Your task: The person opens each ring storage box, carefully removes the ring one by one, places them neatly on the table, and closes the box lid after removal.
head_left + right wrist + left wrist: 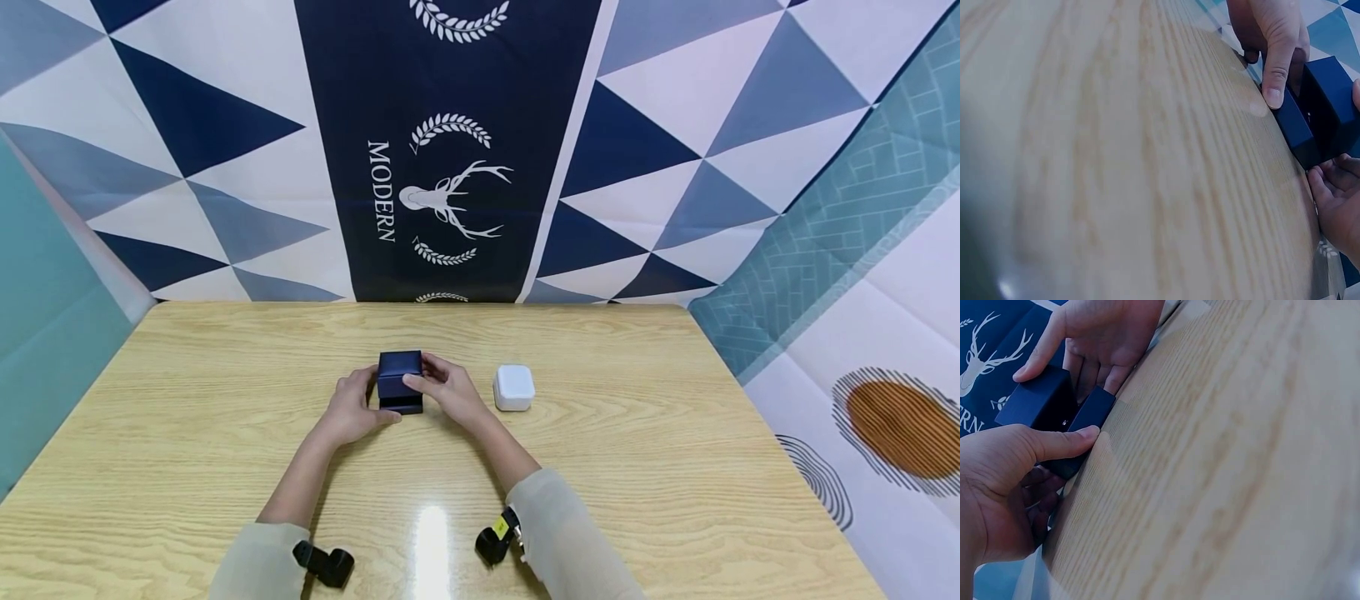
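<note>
A small dark blue hinged box, like a ring box [400, 367], stands on the wooden table with its lid partly raised toward the back. My left hand [351, 410] grips the base [1297, 128] from the left, its thumb pressed along the front. From the right side, my right hand [450, 390] holds the lid [1038, 400], thumb on its front face and fingers behind and beside it. Between lid and base a dark gap shows, with a tiny bright spot in it; most of the inside is hidden.
Right of the box, beyond my right wrist, a white rounded cube [514, 388] sits on the table [637, 467]. A patterned cloth with a deer print [450, 196] hangs behind the table's back edge. Each sleeve carries a small black camera at the cuff.
</note>
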A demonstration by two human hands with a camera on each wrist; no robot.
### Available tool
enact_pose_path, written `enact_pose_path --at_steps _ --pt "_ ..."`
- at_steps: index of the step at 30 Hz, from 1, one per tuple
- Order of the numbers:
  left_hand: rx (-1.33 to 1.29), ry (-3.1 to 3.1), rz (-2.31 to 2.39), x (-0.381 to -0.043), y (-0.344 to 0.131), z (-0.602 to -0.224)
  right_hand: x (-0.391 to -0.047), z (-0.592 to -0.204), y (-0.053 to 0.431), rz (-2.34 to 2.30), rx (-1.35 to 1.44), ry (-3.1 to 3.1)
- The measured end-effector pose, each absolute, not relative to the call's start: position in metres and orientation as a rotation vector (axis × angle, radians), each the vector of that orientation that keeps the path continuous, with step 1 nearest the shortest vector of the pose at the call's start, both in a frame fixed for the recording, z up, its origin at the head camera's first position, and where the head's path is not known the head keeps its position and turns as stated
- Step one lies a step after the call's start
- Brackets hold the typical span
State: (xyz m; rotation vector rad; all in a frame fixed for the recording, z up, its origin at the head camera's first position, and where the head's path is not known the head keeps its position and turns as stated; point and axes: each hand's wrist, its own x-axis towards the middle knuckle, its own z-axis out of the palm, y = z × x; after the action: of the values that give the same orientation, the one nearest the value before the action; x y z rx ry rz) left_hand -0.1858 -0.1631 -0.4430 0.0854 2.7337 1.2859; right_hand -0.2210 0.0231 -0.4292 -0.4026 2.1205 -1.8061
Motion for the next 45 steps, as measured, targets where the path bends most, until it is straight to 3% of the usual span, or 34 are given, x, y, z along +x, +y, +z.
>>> enact_pose_path --at_steps 45 --pt "0.075 2.732 1.272 -0.186 -0.162 -0.443 -0.213 -0.412 0.023 -1.767 -0.376 2.164"
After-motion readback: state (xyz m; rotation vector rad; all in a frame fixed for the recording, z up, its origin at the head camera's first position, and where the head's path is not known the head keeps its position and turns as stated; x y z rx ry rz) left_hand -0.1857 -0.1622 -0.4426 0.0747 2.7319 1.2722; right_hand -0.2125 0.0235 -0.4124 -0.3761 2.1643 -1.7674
